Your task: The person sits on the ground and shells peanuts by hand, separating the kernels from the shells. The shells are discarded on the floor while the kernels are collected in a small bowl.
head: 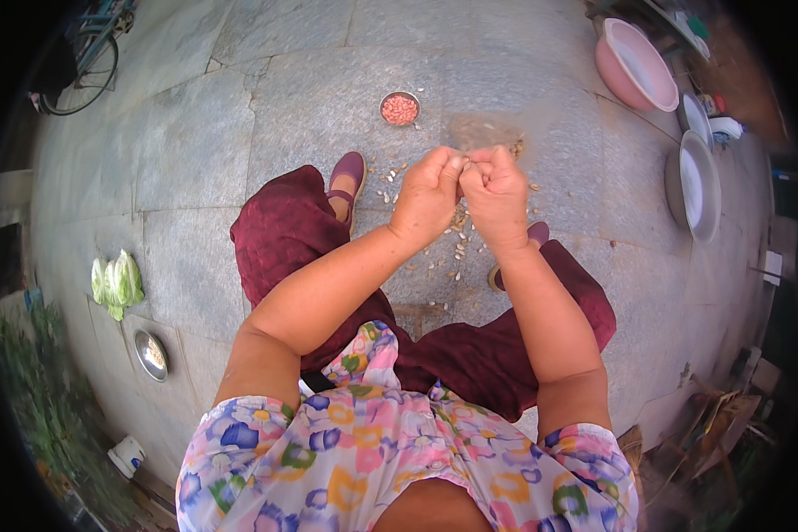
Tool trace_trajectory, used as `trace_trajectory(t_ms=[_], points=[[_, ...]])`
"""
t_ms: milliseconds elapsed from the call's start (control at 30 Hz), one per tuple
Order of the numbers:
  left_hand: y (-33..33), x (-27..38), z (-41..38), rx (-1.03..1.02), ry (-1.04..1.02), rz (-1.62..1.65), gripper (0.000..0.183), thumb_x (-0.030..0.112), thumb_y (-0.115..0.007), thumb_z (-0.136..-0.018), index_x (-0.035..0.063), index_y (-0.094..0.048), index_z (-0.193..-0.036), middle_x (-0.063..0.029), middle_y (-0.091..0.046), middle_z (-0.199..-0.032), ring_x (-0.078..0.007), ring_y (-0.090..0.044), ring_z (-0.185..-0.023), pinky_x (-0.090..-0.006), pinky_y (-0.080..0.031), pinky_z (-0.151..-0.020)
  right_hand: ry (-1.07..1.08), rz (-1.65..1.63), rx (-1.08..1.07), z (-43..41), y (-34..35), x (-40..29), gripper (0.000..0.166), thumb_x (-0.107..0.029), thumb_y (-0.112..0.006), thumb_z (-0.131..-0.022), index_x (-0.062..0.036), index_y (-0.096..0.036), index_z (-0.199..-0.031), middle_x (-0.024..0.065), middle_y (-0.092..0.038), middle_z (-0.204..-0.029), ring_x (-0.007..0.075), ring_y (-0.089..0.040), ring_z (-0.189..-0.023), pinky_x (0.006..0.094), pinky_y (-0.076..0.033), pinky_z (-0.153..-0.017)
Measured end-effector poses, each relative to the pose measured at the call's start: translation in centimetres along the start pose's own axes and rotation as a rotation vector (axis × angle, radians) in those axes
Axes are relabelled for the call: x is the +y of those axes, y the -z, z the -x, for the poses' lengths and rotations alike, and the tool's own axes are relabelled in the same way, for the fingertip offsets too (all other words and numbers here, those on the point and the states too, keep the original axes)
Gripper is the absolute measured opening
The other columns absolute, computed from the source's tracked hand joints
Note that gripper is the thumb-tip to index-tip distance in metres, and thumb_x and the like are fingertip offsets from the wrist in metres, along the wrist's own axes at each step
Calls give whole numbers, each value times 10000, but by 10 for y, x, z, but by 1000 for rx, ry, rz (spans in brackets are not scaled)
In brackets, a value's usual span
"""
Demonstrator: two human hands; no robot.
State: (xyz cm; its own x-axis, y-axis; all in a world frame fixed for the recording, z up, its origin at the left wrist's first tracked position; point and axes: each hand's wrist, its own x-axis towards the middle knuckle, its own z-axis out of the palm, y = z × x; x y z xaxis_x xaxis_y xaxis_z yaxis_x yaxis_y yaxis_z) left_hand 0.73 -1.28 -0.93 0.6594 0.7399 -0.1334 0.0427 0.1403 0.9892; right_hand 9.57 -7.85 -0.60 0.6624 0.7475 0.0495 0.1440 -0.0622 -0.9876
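Observation:
My left hand (pixel 429 189) and my right hand (pixel 495 193) meet in front of me, thumbs and fingertips pinched together. Between the fingertips is a small brownish peanut (pixel 466 163), mostly covered by the fingers. Just beyond them on the floor stands a small metal bowl (pixel 399 108) holding pink-skinned shelled peanuts. A see-through plastic bag (pixel 482 130) with unshelled peanuts lies partly behind my right hand. Broken peanut shells (pixel 460 249) are scattered on the floor below my hands and between my feet.
Stone slabs (pixel 193 146) pave the floor. To the left are a bicycle (pixel 96 66), a Chinese cabbage (pixel 118 282) and a metal bowl (pixel 151 356) with pale contents. On the right stand a pink basin (pixel 615 73) and a grey metal basin (pixel 693 186).

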Motion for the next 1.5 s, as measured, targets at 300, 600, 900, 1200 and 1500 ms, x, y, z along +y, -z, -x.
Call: trace_trajectory(t_ms=[300, 600, 900, 1200, 1500], points=[[5, 2, -8, -151, 237, 449, 180, 159, -413, -967, 51, -520, -871, 16, -463, -652, -66, -380, -535, -222, -323, -471, 103, 145, -111, -1, 14, -15, 92, -50, -568, -849, -39, -504, -915, 64, -580, -578, 146, -584, -519, 307, -461, -488], [6, -3, -9, -216, 347, 582, 161, 131, -417, -966, 65, -496, -842, -7, -479, -676, -77, -380, -556, -215, -320, -510, 258, 528, -188, -3, 25, -17, 114, -119, -558, -833, -89, -513, -933, 150, -591, -620, 356, -600, -579, 449, -458, -507], [10, -3, -11, -273, 362, 668, 152, 143, -419, -965, 60, -495, -863, -21, -494, -699, -80, -361, -533, -211, -302, -480, 259, 540, -155, -2, 31, -29, 125, -84, -555, -825, -71, -538, -948, 131, -574, -593, 287, -596, -548, 390, -457, -503], [13, 8, -11, -215, 258, 579, 183, 159, -412, -978, 30, -533, -930, -8, -494, -707, -72, -373, -541, -194, -321, -481, -100, 89, -189, -6, 34, -11, 128, -125, -518, -881, -17, -559, -938, -27, -469, -577, 61, -413, -502, 235, -325, -452], [12, 9, -6, -227, -256, -256, 110, 93, -479, -954, 19, -559, -934, -2, -533, -741, -79, -486, -645, -225, -429, -602, -673, -620, -253, -1, 21, 1, 303, -317, -400, -958, -76, -516, -816, 1, -461, -653, 72, -335, -519, 225, -228, -437]])
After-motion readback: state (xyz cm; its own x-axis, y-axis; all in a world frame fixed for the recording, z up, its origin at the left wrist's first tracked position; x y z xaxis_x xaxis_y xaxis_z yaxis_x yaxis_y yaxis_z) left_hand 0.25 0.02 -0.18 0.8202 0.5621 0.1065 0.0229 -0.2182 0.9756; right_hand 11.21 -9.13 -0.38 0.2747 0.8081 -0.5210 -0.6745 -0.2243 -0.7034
